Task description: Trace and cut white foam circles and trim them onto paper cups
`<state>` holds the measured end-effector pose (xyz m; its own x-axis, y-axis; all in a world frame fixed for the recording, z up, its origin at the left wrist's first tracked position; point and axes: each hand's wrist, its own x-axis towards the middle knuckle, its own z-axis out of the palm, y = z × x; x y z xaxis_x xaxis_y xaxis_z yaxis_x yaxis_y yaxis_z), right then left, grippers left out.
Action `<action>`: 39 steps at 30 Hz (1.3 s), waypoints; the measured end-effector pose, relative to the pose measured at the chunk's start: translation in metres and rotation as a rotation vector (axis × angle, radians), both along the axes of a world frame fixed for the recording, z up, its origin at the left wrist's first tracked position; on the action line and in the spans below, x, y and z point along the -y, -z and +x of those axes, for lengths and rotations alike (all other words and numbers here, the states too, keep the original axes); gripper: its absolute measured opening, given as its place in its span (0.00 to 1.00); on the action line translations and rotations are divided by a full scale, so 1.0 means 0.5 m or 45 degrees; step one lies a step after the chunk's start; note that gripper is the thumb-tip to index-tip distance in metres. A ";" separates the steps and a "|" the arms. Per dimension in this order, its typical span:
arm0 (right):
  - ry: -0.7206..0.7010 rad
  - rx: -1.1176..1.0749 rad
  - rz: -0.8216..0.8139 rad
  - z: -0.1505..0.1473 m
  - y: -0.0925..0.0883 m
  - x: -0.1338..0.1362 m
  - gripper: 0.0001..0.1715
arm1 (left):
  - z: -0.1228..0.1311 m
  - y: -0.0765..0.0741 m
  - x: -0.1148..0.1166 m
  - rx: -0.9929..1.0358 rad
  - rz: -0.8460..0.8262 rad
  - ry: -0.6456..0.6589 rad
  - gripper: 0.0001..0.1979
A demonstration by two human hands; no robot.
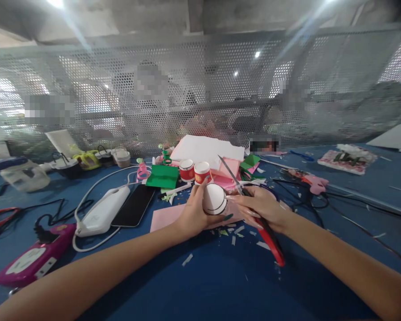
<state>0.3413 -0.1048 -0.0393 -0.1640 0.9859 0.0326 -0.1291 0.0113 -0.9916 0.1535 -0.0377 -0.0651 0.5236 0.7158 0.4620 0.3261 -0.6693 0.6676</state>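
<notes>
My left hand [197, 205] is closed around a small cup [214, 199], its round white end turned toward me with a dark curved line near the edge. In my right hand [262, 205] is a pair of scissors [270, 243] with red and black handles, the blades pointing up and away to the left. The fingertips of that hand touch or nearly touch the right side of the cup. Two red and white paper cups [202, 173] stand just behind. Pink paper [167, 216] lies beneath my hands, with paper scraps [234, 240] scattered nearby.
A phone [133, 207], a white power bank [103, 211] with a cable and a magenta power strip [36, 258] lie left. Green paper [162, 176] and white sheets [207, 149] are behind. A pink glue gun [314, 183] with its cord rests right. A perforated metal screen [200, 93] borders the table.
</notes>
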 end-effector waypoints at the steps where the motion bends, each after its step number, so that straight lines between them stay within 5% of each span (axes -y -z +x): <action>1: 0.007 0.011 0.012 0.001 0.001 0.000 0.19 | 0.000 0.003 -0.003 0.021 -0.010 -0.003 0.51; 6: 0.263 0.221 0.223 0.021 -0.008 -0.002 0.32 | 0.000 0.017 -0.011 0.271 -0.162 0.138 0.48; 11: 0.567 0.600 0.641 0.035 -0.016 0.008 0.21 | -0.002 0.008 -0.004 0.380 -0.326 0.230 0.48; 17: 0.498 1.216 0.879 0.036 -0.011 0.012 0.19 | -0.005 -0.011 0.007 0.323 -0.354 0.246 0.47; 27: 0.225 1.450 1.128 0.031 0.021 -0.006 0.23 | -0.003 0.000 -0.001 0.474 -0.498 0.197 0.43; 39: 0.249 1.686 1.176 0.058 0.022 -0.022 0.10 | 0.000 0.010 -0.007 0.560 -0.461 0.263 0.41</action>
